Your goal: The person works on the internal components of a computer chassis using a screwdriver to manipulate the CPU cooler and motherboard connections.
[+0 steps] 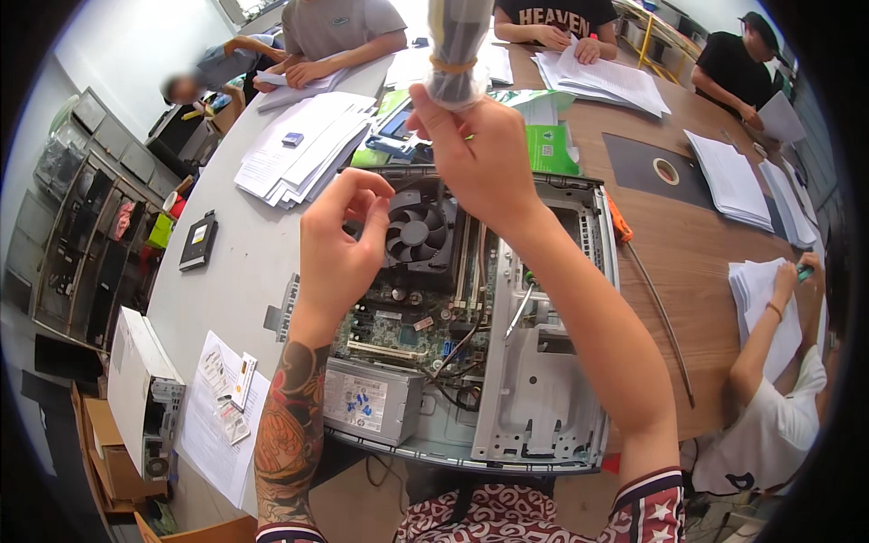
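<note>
My right hand is raised over the computer, closed on a clear plastic wrapped bundle with dark contents and a tan band round it. My left hand hovers at the left edge of the black cooling fan, fingers loosely curled and apart from the thumb. Beneath both arms lies an open desktop computer case, showing a circuit board, a silver power supply and a metal drive bracket. A green-handled screwdriver lies in the case, partly behind my right forearm.
An orange-handled long tool lies right of the case, near a tape roll. Paper stacks, a black drive and another computer sit around. Several co-workers handle papers across the table and at right.
</note>
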Motion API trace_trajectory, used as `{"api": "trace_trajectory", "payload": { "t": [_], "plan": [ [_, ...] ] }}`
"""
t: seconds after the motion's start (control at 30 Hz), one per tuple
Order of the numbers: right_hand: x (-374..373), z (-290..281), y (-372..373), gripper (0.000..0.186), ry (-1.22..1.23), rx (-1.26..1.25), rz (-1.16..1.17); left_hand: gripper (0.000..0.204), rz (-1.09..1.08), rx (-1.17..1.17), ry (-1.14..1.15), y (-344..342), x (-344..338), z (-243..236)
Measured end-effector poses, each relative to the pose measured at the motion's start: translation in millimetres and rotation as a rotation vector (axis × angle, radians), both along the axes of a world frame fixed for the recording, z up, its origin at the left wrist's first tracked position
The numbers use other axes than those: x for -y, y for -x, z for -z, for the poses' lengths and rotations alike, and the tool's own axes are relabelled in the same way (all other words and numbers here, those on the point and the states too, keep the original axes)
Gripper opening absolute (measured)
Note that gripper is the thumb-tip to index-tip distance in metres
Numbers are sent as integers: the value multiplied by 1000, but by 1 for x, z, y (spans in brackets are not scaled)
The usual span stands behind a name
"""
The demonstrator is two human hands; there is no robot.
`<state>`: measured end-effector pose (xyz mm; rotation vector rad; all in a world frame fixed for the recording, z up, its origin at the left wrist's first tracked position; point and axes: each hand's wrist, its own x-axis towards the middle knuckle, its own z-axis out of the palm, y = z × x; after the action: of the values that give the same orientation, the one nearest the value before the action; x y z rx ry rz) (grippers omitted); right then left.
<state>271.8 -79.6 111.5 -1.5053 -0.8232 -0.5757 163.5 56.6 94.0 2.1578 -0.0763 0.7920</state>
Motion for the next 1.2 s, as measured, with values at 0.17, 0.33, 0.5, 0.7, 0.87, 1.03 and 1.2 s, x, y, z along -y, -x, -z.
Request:
{"api": "trace_trajectory", "payload": {
  "t": [0.17, 0.33, 0.5, 0.7, 0.87, 1.03, 1.2],
  "plan": [
    [10, 2, -8, 35, -32, 93, 79, 9, -95, -161, -20, -2, -15, -4],
    [14, -3, -11, 34, -91, 13, 63, 12, 37, -223, -121, -7, -21, 10],
    [15, -5, -13, 38, -111, 23, 87, 18, 106, -336, -243, -6, -18, 8],
    [14, -2, -14, 36, -104, -23, 15, 27, -105, -25, 46, -2, -48, -5],
    [12, -2, -9, 38, -42, -57, 31, 22, -118, -15, 83, -1, -45, -7],
    [8, 1, -4, 38, -18, -28, 3, 19, -89, -68, 30, -4, -34, -1],
    [8, 2, -5, 36, -2, -16, -19, 19, -102, -115, -1, -2, -27, -7]
  ]
}}
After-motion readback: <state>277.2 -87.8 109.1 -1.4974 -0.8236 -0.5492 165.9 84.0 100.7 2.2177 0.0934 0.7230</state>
